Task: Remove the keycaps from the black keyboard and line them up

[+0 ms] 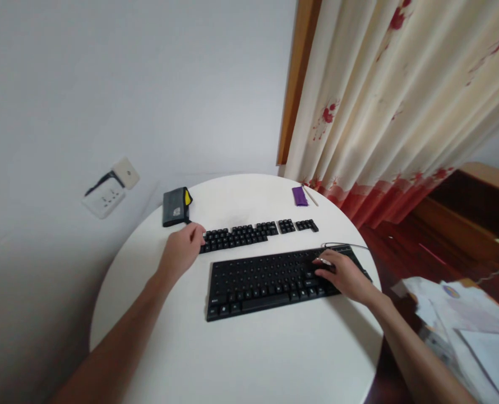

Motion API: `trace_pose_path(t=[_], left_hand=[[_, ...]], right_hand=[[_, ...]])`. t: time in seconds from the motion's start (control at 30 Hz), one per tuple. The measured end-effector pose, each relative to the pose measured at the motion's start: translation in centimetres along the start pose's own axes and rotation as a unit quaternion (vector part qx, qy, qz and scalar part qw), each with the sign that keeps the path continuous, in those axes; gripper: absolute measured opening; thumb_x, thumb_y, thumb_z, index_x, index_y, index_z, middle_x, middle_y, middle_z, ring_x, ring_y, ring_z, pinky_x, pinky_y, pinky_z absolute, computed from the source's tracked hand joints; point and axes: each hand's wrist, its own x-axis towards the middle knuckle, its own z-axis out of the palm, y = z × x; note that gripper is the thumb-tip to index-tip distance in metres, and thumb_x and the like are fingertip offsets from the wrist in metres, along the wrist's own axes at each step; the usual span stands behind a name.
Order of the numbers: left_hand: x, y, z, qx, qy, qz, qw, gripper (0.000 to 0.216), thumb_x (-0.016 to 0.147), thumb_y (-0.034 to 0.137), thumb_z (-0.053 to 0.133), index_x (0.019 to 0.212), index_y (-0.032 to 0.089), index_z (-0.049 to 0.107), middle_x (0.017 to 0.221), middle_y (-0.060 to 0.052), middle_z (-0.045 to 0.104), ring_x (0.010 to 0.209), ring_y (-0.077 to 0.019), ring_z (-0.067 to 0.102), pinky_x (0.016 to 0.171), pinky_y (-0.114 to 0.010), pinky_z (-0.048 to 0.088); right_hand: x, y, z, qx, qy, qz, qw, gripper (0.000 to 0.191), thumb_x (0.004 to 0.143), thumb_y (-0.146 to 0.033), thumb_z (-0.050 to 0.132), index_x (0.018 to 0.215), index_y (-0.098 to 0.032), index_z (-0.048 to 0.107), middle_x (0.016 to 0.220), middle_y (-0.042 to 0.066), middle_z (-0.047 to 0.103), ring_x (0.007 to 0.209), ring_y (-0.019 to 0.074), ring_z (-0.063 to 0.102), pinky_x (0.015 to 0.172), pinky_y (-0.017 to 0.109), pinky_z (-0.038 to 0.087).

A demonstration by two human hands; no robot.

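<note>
A black keyboard (270,280) lies on the round white table (249,348). Behind it, loose black keycaps (249,234) are laid out in rows. My left hand (182,249) rests at the left end of these rows with its fingers curled, touching the keycaps; whether it holds one is hidden. My right hand (342,274) lies on the right part of the keyboard, fingers bent, pinching a small white tool (324,261) against the keys. A thin wire key puller (342,245) lies just behind that hand.
A dark grey pouch with a yellow tab (175,207) sits at the table's back left. A purple object (300,196) and a thin stick (310,196) lie at the back. Curtains hang behind; papers (463,320) are piled at right. A wall socket (106,196) is at left.
</note>
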Motion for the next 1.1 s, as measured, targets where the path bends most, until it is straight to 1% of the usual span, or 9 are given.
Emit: trace_pose_path(t=[0.07,0.17,0.27,0.37,0.47,0.63,0.83,1.0,1.1], left_hand=[[-0.8,1.4,0.7,-0.025,-0.017,0.036,0.999,0.028,0.089,0.032,0.040,0.084,0.021,0.065,0.072,-0.001,0.071,0.066,-0.0177,0.064,0.061,-0.025,0.041],[-1.7,2.4,1.6,-0.048,-0.035,0.069,0.996,0.028,0.090,0.033,0.041,0.089,0.022,0.067,0.072,-0.001,0.071,0.064,-0.0178,0.063,0.061,-0.025,0.041],[-2.0,2.7,2.1,-0.056,-0.047,0.087,0.994,0.028,0.090,0.032,0.041,0.088,0.022,0.067,0.071,0.000,0.070,0.062,-0.0173,0.062,0.061,-0.025,0.041],[-1.9,2.7,2.2,-0.066,-0.043,0.087,0.993,0.028,0.090,0.032,0.041,0.088,0.022,0.068,0.071,0.000,0.070,0.062,-0.0172,0.062,0.061,-0.025,0.041],[-1.9,2.5,2.2,-0.073,-0.043,0.087,0.993,0.029,0.090,0.033,0.042,0.088,0.021,0.068,0.071,-0.001,0.070,0.062,-0.0174,0.062,0.061,-0.025,0.042],[-1.9,2.4,2.4,-0.082,-0.051,0.086,0.992,0.030,0.090,0.033,0.042,0.088,0.021,0.069,0.070,-0.001,0.070,0.063,-0.0176,0.062,0.061,-0.025,0.042],[-1.9,2.4,2.4,-0.094,-0.047,0.076,0.992,0.029,0.091,0.032,0.043,0.088,0.020,0.069,0.070,0.000,0.069,0.061,-0.0159,0.061,0.060,-0.024,0.041],[-1.9,2.4,2.3,-0.104,-0.041,0.074,0.991,0.028,0.091,0.031,0.044,0.088,0.019,0.069,0.069,0.000,0.069,0.060,-0.0155,0.060,0.059,-0.024,0.040],[-1.9,2.4,2.2,-0.106,-0.036,0.075,0.991,0.028,0.091,0.032,0.044,0.088,0.019,0.069,0.069,0.000,0.069,0.059,-0.0151,0.059,0.058,-0.024,0.040]], right_hand=[[-0.2,-0.2,0.5,0.004,-0.022,-0.015,1.000,0.018,0.085,-0.026,0.066,0.101,-0.021,0.073,0.107,0.007,0.068,0.095,0.0215,0.065,0.088,0.031,0.047],[-0.2,-0.3,1.0,-0.007,-0.024,-0.018,1.000,0.014,0.085,-0.024,0.068,0.098,-0.023,0.074,0.106,0.004,0.067,0.092,0.0193,0.065,0.087,0.029,0.047],[-0.2,-0.2,1.3,-0.010,-0.023,-0.017,1.000,0.011,0.086,-0.023,0.067,0.093,-0.024,0.074,0.104,0.002,0.067,0.090,0.0181,0.066,0.085,0.027,0.047],[-0.1,-0.1,1.3,-0.010,-0.036,-0.004,0.999,0.011,0.086,-0.023,0.067,0.095,-0.024,0.074,0.106,0.002,0.068,0.092,0.0187,0.066,0.086,0.027,0.046],[-0.2,-0.4,1.3,-0.025,-0.043,-0.008,0.999,0.013,0.087,-0.023,0.064,0.096,-0.025,0.073,0.106,0.002,0.068,0.094,0.0191,0.066,0.085,0.027,0.046],[-0.7,-0.8,1.7,-0.055,-0.024,-0.027,0.998,0.015,0.092,-0.022,0.056,0.096,-0.024,0.069,0.103,0.001,0.067,0.089,0.0173,0.067,0.080,0.027,0.046],[-1.4,-0.3,2.8,-0.098,0.007,-0.049,0.994,0.022,0.092,-0.015,0.049,0.105,-0.022,0.064,0.109,0.003,0.066,0.091,0.0180,0.067,0.079,0.028,0.047],[-1.6,0.0,3.2,-0.095,0.023,-0.058,0.994,0.023,0.092,-0.015,0.045,0.104,-0.022,0.063,0.108,0.004,0.066,0.089,0.0188,0.067,0.078,0.029,0.048],[-1.5,0.3,3.5,-0.073,0.054,-0.055,0.994,0.021,0.092,-0.015,0.045,0.103,-0.023,0.062,0.107,0.004,0.066,0.090,0.0193,0.067,0.079,0.030,0.049]])
